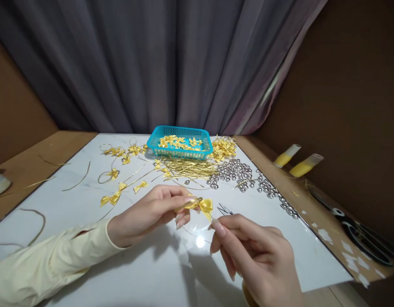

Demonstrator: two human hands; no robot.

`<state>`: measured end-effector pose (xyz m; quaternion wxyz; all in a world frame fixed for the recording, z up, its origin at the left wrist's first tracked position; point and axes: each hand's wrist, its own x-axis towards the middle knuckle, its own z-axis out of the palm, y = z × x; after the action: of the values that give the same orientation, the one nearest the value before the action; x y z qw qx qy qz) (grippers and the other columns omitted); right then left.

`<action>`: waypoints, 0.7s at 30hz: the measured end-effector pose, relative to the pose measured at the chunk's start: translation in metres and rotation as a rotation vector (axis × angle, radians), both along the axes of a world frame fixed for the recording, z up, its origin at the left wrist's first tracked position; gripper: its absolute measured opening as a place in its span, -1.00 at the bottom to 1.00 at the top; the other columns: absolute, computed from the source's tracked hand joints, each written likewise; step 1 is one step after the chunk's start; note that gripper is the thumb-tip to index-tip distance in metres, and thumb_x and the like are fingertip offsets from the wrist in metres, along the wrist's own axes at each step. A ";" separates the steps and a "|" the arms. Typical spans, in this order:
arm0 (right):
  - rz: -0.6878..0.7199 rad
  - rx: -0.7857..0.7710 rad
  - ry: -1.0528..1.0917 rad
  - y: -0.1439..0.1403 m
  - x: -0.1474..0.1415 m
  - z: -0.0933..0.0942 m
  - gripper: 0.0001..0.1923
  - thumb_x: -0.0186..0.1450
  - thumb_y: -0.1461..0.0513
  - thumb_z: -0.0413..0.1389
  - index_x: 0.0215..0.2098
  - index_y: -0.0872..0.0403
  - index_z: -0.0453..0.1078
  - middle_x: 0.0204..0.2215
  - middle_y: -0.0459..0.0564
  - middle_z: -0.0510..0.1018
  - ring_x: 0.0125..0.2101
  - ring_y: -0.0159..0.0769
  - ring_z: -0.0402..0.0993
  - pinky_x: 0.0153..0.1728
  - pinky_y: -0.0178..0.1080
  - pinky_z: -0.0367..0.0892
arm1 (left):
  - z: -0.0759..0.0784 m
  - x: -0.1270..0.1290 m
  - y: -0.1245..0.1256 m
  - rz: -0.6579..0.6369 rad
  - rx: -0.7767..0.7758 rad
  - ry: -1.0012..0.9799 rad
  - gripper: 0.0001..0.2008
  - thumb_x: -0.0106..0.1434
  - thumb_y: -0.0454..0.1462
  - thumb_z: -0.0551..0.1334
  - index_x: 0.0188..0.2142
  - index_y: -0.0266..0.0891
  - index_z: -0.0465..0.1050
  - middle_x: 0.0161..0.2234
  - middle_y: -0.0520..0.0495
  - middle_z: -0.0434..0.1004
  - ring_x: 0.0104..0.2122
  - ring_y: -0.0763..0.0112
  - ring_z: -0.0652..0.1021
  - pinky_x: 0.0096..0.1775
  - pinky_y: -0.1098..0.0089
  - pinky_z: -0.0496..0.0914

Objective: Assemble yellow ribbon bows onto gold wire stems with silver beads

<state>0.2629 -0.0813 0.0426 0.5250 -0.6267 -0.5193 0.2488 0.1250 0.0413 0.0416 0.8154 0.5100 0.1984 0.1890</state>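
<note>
- Head view: I see my two hands over a white board [146, 273]. My left hand [149, 213] pinches one yellow ribbon bow [201, 205] between thumb and fingers, up above the board, near the middle.
- My right hand [254, 251] is curled up, with the fingertips pressed together just under the bow. It seems to pinch a thin wire there, but the wire is too thin for me to be sure.
- I count one blue basket [181, 150] at the back of the board. It has many small yellow bows in it, too many to count.
- About eight loose bows [114, 197] lie left of the basket, some on thin gold loops.
- One bundle of gold wires [187, 167] lies in front of the basket. A heap of gold bits [222, 148] sits to its right.
- A big scatter of silver beads [235, 171] trails off to the right. I cannot count them.
- Two yellow tubes [296, 162] lie on the brown table [318, 213], and one pair of black scissors [360, 232] lies near the right edge.
- Small white paper scraps [347, 247] lie beside the scissors.
- A few gold strings [77, 181] curl on the left side.
- A grey curtain [152, 64] hangs behind, with brown walls [353, 106] at the sides.
</note>
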 end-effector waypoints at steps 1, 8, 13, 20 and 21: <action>0.009 0.000 -0.005 0.000 0.000 0.000 -0.72 0.25 0.19 0.06 -0.57 0.12 0.37 -0.73 -0.11 0.42 -0.79 -0.52 0.13 -0.76 -0.39 0.01 | 0.000 0.000 0.000 0.001 0.004 -0.001 -0.76 0.26 -0.31 0.14 -0.54 -0.33 0.35 -0.67 0.10 0.23 -0.63 0.60 0.25 -0.49 0.52 0.15; 0.034 0.046 -0.096 0.000 0.006 0.000 -0.71 0.27 0.19 0.04 -0.58 0.11 0.38 -0.75 -0.11 0.38 -0.74 -0.47 0.20 -0.74 -0.40 0.06 | -0.001 0.000 -0.001 0.045 0.215 0.070 -0.77 0.22 -0.23 0.17 -0.51 -0.31 0.40 -0.65 0.07 0.30 -0.63 0.57 0.30 -0.49 0.49 0.21; -0.017 0.132 -0.208 -0.005 0.020 0.001 -0.78 0.25 0.25 0.07 -0.55 0.09 0.41 -0.67 -0.09 0.45 -0.68 -0.42 0.30 -0.62 -0.37 0.23 | 0.000 -0.002 -0.004 0.219 0.615 0.179 -0.80 0.23 -0.26 0.17 -0.51 -0.25 0.41 -0.62 0.06 0.39 -0.59 0.51 0.41 -0.48 0.49 0.28; 0.022 0.358 -0.252 -0.003 0.013 0.000 -0.84 0.21 0.43 0.07 -0.43 0.09 0.41 -0.26 0.05 0.53 -0.27 -0.24 0.45 -0.31 -0.26 0.36 | -0.004 -0.006 -0.010 0.224 1.021 0.246 -0.83 0.25 -0.29 0.15 -0.44 -0.24 0.44 -0.60 0.03 0.46 -0.58 0.49 0.46 -0.48 0.52 0.30; 0.050 0.381 -0.257 -0.001 0.012 -0.001 -0.82 0.20 0.46 0.06 -0.42 0.10 0.41 -0.22 0.08 0.53 -0.24 -0.22 0.45 -0.27 -0.22 0.36 | -0.004 -0.006 -0.011 0.218 1.039 0.246 -0.84 0.26 -0.29 0.14 -0.43 -0.24 0.44 -0.59 0.03 0.47 -0.58 0.50 0.46 -0.49 0.52 0.31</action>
<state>0.2745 -0.0825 0.0414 0.5574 -0.5297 -0.6347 0.0771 0.1192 0.0307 0.0373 0.4025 0.8405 0.2245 0.2848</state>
